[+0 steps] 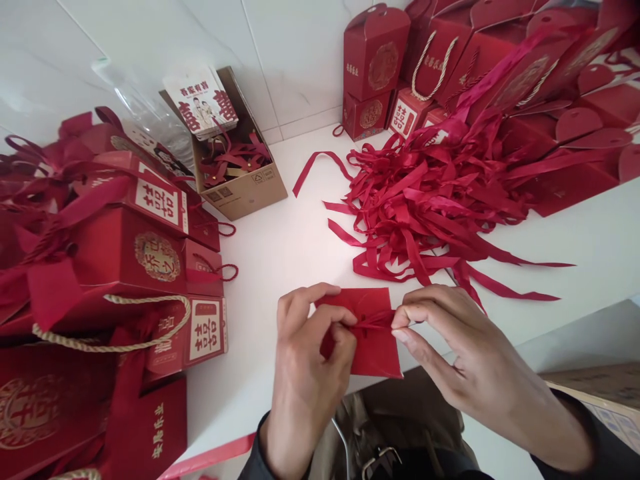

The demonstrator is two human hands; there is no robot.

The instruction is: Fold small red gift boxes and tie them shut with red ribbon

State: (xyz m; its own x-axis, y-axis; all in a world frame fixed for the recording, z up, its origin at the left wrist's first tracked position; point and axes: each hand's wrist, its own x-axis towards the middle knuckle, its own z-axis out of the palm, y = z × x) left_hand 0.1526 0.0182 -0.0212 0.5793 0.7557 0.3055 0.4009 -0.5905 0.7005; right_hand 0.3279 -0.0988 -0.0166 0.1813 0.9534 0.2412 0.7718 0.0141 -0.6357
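Observation:
A flat red square piece point(377, 357) lies at the table's front edge, with a thin red ribbon point(373, 322) running across its middle. My left hand point(316, 343) is over its left side, thumb and forefinger pinched on the ribbon. At the right side of the square, my right hand point(450, 340) pinches the ribbon's other end between thumb and forefinger. The ribbon looks drawn out between both hands. Just beyond them is a large tangled pile of red ribbons point(425, 193).
Red gift boxes with rope handles point(145, 247) are stacked at left. A cardboard box point(250, 190) holds printed cards point(203, 103) and ribbon pieces. More red boxes point(375, 60) stand at the back right, against a tiled wall point(300, 53). The table point(255, 280) is white.

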